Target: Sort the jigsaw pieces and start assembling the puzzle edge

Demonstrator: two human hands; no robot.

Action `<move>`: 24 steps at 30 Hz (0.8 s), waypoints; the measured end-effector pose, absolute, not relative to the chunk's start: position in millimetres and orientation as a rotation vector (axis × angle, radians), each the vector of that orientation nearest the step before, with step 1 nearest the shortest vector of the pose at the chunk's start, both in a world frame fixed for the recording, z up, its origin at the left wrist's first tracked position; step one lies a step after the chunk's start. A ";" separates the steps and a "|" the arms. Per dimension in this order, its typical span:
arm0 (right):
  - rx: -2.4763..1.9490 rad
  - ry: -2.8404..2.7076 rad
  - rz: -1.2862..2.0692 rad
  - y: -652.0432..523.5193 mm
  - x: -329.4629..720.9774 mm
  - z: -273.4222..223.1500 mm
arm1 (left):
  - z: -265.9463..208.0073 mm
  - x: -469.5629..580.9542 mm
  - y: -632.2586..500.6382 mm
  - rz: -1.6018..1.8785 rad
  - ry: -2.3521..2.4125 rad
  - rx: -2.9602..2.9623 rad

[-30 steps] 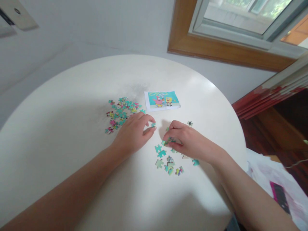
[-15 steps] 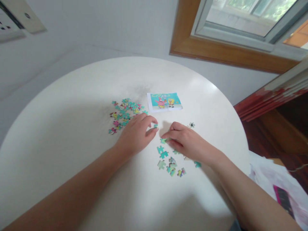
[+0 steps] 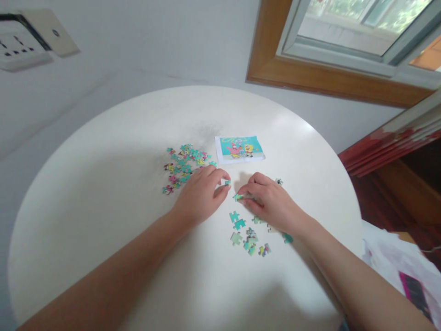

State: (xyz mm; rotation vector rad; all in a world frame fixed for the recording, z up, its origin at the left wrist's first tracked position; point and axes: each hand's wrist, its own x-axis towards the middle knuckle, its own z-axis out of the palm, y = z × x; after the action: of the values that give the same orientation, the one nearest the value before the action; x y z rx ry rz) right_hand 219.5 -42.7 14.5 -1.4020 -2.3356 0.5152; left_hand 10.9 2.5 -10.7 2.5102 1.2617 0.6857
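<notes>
Between the thumb and forefinger of my left hand (image 3: pixel 203 193) is a small teal jigsaw piece (image 3: pixel 227 182). My right hand (image 3: pixel 268 195) pinches a green and yellow jigsaw piece (image 3: pixel 237 197) at the table surface. Below the right hand lie several loose jigsaw pieces (image 3: pixel 240 224), mostly teal and pale green, some of them partly hidden by that hand. A heap of mixed jigsaw pieces (image 3: pixel 184 165) spreads behind my left hand, which covers its near edge. Beyond both hands rests a picture card (image 3: pixel 241 149) with cartoon figures on a teal background.
Everything lies on a round white table (image 3: pixel 89 207). Its far edge stands close to a wall with a socket (image 3: pixel 20 43) and a wood-framed window (image 3: pixel 327 78). At the right are a red curtain (image 3: pixel 386 151) and white plastic bags (image 3: pixel 382 248).
The view has shifted slightly, so the table sits a little lower and further right. My right fingers have closed onto the green and yellow piece; the left hand still holds its teal piece.
</notes>
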 end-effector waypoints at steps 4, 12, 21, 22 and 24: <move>-1.407 -2.247 0.631 -39.4 220.9 12.6 | -10.5 11.2 2.5 0.688 1.251 2.518; -1.389 -2.126 0.773 -41.0 218.2 12.9 | -11.4 11.2 2.3 0.704 1.260 2.500; -1.287 -1.581 1.060 -39.3 218.8 17.4 | -10.7 11.6 2.1 0.655 1.284 2.487; -1.288 -1.462 1.138 -37.8 219.6 18.4 | -10.7 11.4 2.2 0.658 1.282 2.486; -1.290 -1.228 1.285 -35.2 221.1 21.5 | -10.9 11.2 2.2 0.665 1.277 2.486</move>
State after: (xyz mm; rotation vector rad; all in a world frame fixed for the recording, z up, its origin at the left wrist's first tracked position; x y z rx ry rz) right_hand 221.1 -35.2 21.5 -1.2897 -1.2275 1.2850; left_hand 11.2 2.2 -10.9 2.4856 1.2771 0.6649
